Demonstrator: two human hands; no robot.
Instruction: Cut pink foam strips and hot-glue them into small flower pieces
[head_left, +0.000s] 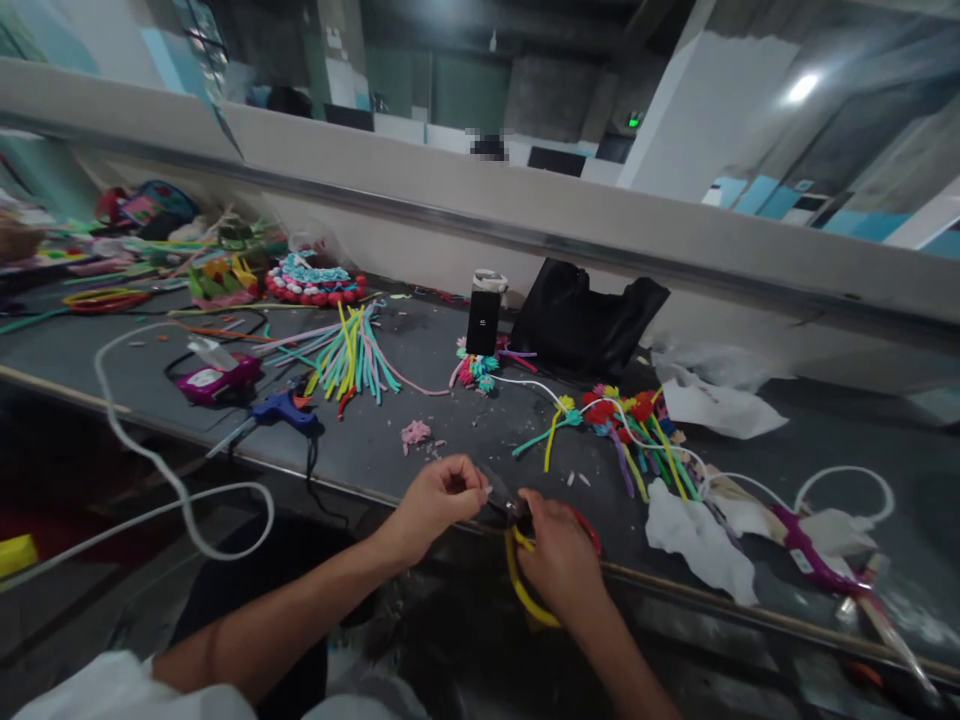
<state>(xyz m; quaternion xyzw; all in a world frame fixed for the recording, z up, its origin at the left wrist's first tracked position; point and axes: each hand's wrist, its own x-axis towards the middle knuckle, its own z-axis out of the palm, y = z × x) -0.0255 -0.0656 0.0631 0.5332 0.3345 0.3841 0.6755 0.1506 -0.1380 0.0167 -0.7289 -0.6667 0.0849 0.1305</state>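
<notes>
My right hand [561, 555] is closed around scissors [526, 600] with yellow and red handles. Their blades point left, towards my left hand [444, 497], near the table's front edge. Thumb and finger of my left hand are pinched on a small pale pink piece [488, 490], close to the blades; its full shape is hidden. Just beyond the left hand lies a small heap of short pink cut pieces [415, 433]. Fuzzy stems in yellow and mint [358, 355] are spread farther left. Colourful fuzzy flowers [622, 408] on stems lie to the right.
A blue glue gun [285, 408] and a purple power strip [219, 380] lie left. Behind the work stand a phone [484, 322] and a black bag [589, 315]. White cables [161, 465] cross the table. Crumpled white paper [699, 540] and another purple strip [814, 555] lie right.
</notes>
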